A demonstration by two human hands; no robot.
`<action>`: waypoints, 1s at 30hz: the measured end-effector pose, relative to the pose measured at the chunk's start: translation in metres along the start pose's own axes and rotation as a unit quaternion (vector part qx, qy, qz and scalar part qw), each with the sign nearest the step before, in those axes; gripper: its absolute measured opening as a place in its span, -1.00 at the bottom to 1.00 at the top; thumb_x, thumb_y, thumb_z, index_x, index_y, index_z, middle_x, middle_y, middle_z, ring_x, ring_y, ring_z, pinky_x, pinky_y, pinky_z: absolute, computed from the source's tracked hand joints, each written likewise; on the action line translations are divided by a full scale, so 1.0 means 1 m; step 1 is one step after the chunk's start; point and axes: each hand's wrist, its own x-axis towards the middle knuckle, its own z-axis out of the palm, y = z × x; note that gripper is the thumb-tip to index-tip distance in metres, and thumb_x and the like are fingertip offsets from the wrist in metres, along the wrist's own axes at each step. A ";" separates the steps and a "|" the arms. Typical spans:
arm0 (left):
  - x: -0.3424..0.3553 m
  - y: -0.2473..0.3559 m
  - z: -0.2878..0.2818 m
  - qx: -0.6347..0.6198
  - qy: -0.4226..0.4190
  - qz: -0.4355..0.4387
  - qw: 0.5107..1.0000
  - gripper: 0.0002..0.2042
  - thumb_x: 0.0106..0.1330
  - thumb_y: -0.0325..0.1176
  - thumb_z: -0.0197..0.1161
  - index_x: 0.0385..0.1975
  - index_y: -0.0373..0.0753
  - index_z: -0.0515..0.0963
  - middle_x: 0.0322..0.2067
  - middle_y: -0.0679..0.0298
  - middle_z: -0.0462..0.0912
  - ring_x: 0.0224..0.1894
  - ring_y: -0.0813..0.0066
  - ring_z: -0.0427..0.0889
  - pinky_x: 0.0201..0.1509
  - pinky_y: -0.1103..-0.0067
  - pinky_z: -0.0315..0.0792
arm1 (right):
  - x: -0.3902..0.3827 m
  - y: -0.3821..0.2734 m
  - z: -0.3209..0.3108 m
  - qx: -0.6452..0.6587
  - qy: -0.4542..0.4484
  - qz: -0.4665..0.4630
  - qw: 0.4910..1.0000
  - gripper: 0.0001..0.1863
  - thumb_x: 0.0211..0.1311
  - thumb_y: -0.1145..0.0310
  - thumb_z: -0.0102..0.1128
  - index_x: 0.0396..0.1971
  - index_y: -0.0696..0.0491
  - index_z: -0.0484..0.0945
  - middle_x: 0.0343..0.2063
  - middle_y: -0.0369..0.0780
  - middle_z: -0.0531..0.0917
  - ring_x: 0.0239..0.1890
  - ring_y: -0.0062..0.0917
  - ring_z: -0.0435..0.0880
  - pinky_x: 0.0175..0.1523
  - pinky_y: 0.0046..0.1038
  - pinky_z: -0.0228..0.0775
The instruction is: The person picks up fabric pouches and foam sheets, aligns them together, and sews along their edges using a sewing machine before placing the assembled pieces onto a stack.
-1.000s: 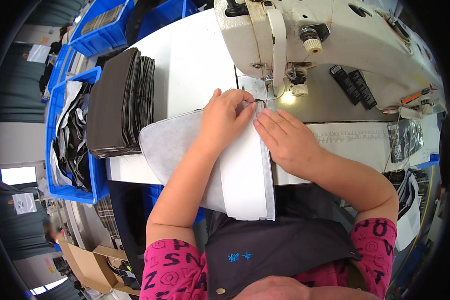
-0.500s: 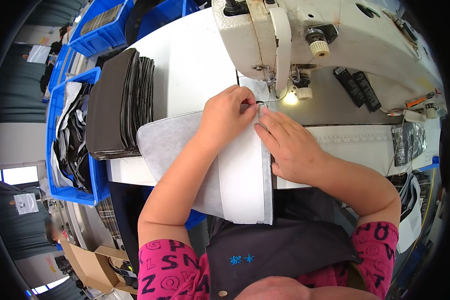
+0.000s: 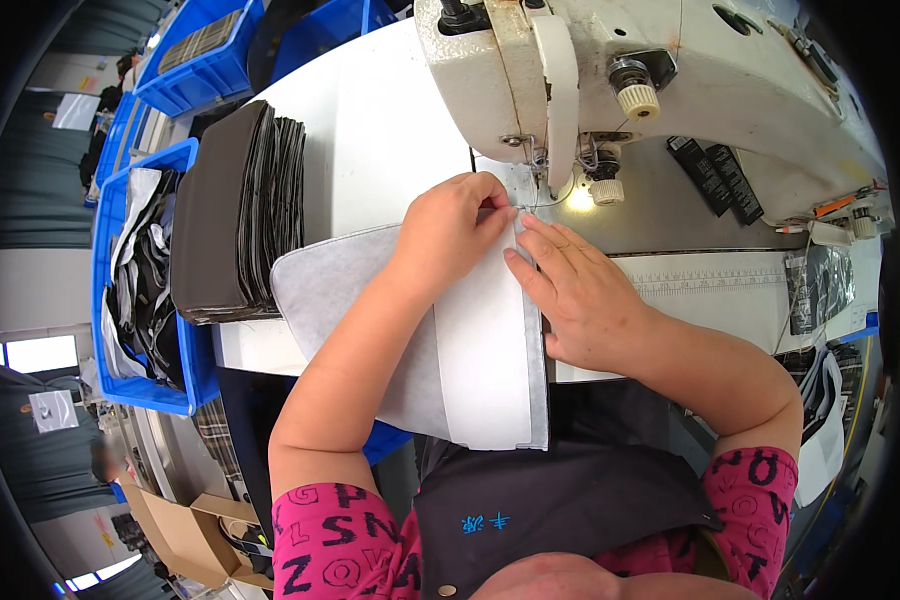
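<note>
Fabric piece (image 3: pixel 485 350): on the worktable (image 3: pixel 360 120), overhanging its near edge.
Left hand (image 3: pixel 455 235): on the fabric piece, near its far end.
Right hand (image 3: pixel 590 295): just right of the left hand, at the fabric's right edge.
Sewing machine (image 3: pixel 710 105): beyond both hands, extending right.
Stack (image 3: pixel 220 215): left of the fabric piece.
Bin (image 3: pixel 202 370): left of the stack, cloths (image 3: pixel 142 290) inside.
Ruler strip (image 3: pixel 700 274): right of the right hand.

Downward fisheye view from head height, near the hands (image 3: pixel 592 300), edges perhaps unclear
</note>
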 end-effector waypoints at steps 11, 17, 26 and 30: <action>0.002 -0.016 0.022 0.031 0.128 0.131 0.983 -0.88 0.19 -0.43 0.41 -0.37 -0.24 0.60 -0.22 0.19 0.62 0.01 0.03 0.54 0.19 0.31 0.41 | 0.003 0.003 -0.004 0.001 -0.022 0.010 1.000 -0.26 -0.17 0.33 0.50 0.14 0.27 0.56 0.20 0.07 0.50 0.43 -0.05 0.40 0.56 -0.08 0.18; 0.028 -0.014 0.027 -0.018 0.111 0.153 0.982 -0.89 0.15 -0.43 0.40 -0.42 -0.26 0.60 -0.23 0.16 0.66 0.02 0.02 0.55 0.18 0.24 0.42 | 0.005 0.017 -0.007 -0.016 0.024 0.024 0.999 -0.25 -0.25 0.41 0.53 0.11 0.24 0.56 0.16 0.01 0.52 0.40 -0.07 0.44 0.47 -0.13 0.29; 0.047 -0.017 0.026 -0.068 0.054 0.128 0.988 -0.90 0.07 -0.46 0.33 -0.43 -0.32 0.63 -0.33 0.06 0.68 0.00 0.00 0.57 0.01 0.23 0.54 | 0.010 0.021 -0.010 -0.032 0.006 0.045 0.998 -0.24 -0.28 0.47 0.50 0.12 0.22 0.54 0.19 -0.01 0.50 0.37 -0.12 0.47 0.30 -0.20 0.39; 0.048 -0.014 0.024 -0.068 0.064 0.113 0.989 -0.89 0.08 -0.47 0.34 -0.40 -0.31 0.65 -0.29 0.06 0.67 -0.01 0.02 0.59 0.01 0.24 0.55 | 0.011 0.022 -0.012 -0.039 0.012 0.044 0.998 -0.23 -0.28 0.47 0.50 0.13 0.21 0.54 0.21 -0.01 0.49 0.31 -0.13 0.51 0.27 -0.22 0.40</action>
